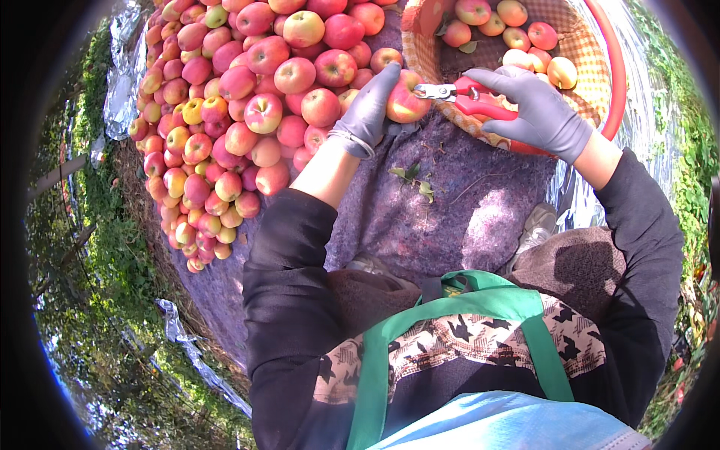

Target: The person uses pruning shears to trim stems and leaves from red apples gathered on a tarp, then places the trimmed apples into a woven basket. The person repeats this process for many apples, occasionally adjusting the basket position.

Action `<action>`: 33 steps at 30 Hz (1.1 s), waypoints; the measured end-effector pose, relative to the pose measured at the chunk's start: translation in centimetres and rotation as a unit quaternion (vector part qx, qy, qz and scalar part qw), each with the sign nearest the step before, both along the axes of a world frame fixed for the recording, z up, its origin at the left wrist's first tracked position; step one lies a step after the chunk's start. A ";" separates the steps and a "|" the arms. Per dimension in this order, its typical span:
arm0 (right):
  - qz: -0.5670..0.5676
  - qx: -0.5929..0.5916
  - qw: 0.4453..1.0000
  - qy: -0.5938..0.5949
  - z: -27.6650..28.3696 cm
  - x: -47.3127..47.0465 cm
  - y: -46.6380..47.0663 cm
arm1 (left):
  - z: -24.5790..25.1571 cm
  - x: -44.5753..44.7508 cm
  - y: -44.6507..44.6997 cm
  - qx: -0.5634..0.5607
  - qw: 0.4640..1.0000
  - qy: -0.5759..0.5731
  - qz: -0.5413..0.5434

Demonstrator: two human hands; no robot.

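An apple [406, 101], red with a yellowish patch, is held in my gloved left hand [368, 107]. My gloved right hand [534, 109] grips small pruning snips [475, 100] with red handles and a visible spring. Their metal blades meet the top of the apple near its stem end, and whether a stem lies between them cannot be told. Left of my left hand spreads a big heap of red and yellow apples [239, 138]. Behind the snips stands a red basket [599, 93] lined with checked cloth, with several apples [514, 36] and a few leaves inside.
A purple-grey felt blanket [444, 225] lies under the heap and in front of my knees. Loose leaves [413, 181] and twigs rest on it. Silvery plastic sheeting [647, 112] covers ground at right, with green plants [112, 225] at left. My shoe [537, 228] touches the blanket's edge.
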State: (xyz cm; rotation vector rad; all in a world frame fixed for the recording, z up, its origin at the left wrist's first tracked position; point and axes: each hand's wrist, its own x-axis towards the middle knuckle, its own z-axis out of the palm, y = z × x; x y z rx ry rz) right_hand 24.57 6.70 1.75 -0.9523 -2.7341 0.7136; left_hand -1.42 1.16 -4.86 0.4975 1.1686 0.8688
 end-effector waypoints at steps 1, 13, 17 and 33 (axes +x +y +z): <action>-0.001 0.019 1.000 -0.008 -0.1 0.0 0.0 | 0.1 -0.1 -0.1 0.004 1.000 0.004 -0.002; -0.013 0.083 0.992 -0.093 0.0 0.0 -0.1 | -2.4 0.3 -0.3 0.136 0.982 0.129 0.016; -0.010 0.070 0.992 -0.108 0.2 -0.1 -0.6 | -3.3 0.6 -0.4 0.183 0.969 0.163 0.039; 0.091 -0.030 0.991 -0.091 -1.9 -0.2 -2.7 | -1.7 -4.4 -0.3 0.202 0.895 0.361 -0.167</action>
